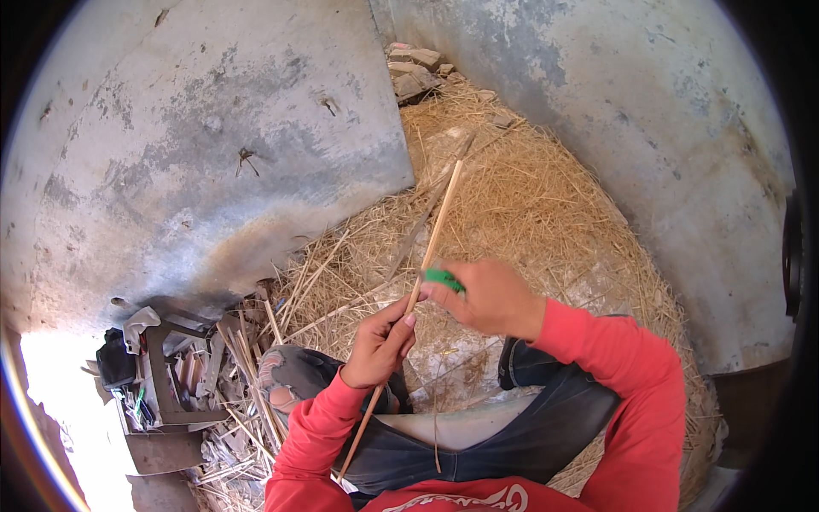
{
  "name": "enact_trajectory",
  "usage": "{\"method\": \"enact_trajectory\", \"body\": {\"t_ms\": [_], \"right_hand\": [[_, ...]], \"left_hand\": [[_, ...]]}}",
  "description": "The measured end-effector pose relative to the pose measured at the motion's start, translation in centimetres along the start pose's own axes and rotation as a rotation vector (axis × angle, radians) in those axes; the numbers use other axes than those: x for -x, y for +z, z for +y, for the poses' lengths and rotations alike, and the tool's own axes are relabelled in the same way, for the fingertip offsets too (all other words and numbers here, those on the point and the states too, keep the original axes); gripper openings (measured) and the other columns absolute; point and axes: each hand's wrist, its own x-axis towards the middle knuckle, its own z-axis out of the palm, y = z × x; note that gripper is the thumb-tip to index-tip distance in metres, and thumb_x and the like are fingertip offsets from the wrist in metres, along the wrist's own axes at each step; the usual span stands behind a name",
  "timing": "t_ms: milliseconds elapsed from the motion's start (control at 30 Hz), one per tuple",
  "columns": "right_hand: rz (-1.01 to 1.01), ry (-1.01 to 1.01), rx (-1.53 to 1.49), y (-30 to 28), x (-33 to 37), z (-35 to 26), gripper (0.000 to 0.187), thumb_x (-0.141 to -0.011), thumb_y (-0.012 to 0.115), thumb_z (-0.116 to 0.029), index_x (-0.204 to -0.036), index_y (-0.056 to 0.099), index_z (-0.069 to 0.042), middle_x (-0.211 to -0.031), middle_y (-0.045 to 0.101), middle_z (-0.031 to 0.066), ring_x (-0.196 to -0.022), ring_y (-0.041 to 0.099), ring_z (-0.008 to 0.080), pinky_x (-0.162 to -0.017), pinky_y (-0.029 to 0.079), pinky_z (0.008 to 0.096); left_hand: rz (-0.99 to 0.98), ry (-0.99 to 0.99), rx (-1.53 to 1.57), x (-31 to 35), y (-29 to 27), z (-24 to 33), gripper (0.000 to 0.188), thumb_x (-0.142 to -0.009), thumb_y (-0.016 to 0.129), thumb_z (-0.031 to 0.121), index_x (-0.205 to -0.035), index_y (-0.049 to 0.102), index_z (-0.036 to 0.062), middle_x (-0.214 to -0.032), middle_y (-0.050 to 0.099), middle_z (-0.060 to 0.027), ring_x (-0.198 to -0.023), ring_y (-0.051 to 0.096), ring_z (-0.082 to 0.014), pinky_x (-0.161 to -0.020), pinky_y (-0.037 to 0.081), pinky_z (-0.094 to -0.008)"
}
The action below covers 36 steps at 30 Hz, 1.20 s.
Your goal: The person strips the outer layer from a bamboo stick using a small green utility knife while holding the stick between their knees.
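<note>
Bamboo offcuts and split strips (235,367) lie heaped at far left beside a low stool (175,375) and a dark bundle (115,358), and we judge that pile to be finished or discarded pieces, though we cannot tell which. Moving right, our left hand (378,346) is closed around the lower part of a long thin stick (431,239), fingers wrapped tight on it; the stick runs from our lap up and away over the straw (529,196), its far tip pointing toward the corner stones (415,72). Just right of that, our right hand (490,294) grips a green-handled tool (444,278) pressed against the stick at mid-length, fingers curled shut on the handle; the blade itself is too small to make out. The stick looks pale and clean above the tool, so we judge the trimming partway done, with the stretch below, down to the lap, left to work. Concrete walls (213,154) close in at left and right (648,128), meeting behind the straw; open room lies only forward over the straw bed, enough for the stick's tip to swing. Our knees (290,371) and dark trousers hem the near side.
</note>
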Motion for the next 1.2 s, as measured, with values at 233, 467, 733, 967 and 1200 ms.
{"method": "enact_trajectory", "body": {"t_ms": [233,467,733,967,1200], "right_hand": [[0.093,0.088,-0.063,-2.5,-2.2,2.9,0.053,-0.098,0.05,-0.055,-0.113,0.071,-0.008,-0.065,0.063,0.0186,-0.064,0.066,0.0367,-0.059,0.049,0.0471],[0.108,0.174,-0.109,-3.9,-3.7,3.6,0.056,-0.098,0.051,-0.055,-0.113,0.071,-0.005,-0.065,0.061,0.0193,-0.064,0.065,0.0357,-0.059,0.049,0.0461],[0.157,-0.016,-0.009,-0.5,-2.6,3.7,0.056,-0.1,0.047,-0.053,-0.115,0.07,-0.004,-0.066,0.062,0.0178,-0.064,0.064,0.0303,-0.062,0.049,0.0449],[0.492,0.236,-0.166,-9.2,-5.5,13.4,0.061,-0.1,0.042,-0.063,-0.067,0.052,-0.013,-0.057,0.033,-0.0047,-0.051,0.032,0.0098,-0.053,0.031,0.0296],[0.152,0.206,-0.861,-5.1,-3.0,4.9,0.028,-0.097,0.066,-0.035,-0.09,0.065,-0.008,-0.056,0.042,-0.0091,-0.046,0.035,0.0026,-0.043,0.026,0.0233]], "left_hand": [[-0.051,-0.011,0.02,0.2,-0.1,-0.3,0.038,-0.107,0.046,0.013,-0.142,0.051,0.0003,-0.064,0.038,0.0071,-0.052,0.033,-0.002,-0.048,0.026,-0.0212],[-0.016,-0.014,0.097,0.5,-0.3,0.0,0.039,-0.105,0.049,0.013,-0.138,0.051,-0.006,-0.059,0.034,0.0078,-0.047,0.029,-0.0016,-0.045,0.023,-0.0211],[-0.025,-0.043,0.141,0.7,-1.1,-0.2,0.038,-0.106,0.046,0.013,-0.142,0.051,0.0,-0.061,0.035,0.008,-0.049,0.031,-0.0018,-0.046,0.024,-0.0209],[-0.142,0.0,-0.015,1.1,0.2,1.0,0.038,-0.107,0.045,0.014,-0.141,0.053,-0.0001,-0.061,0.037,0.0078,-0.05,0.033,-0.0014,-0.047,0.025,-0.0203],[-0.141,-0.052,0.099,0.8,0.1,0.6,0.042,-0.106,0.045,0.018,-0.14,0.051,-0.0047,-0.057,0.036,0.0063,-0.043,0.032,-0.0029,-0.043,0.026,-0.0208]]}}
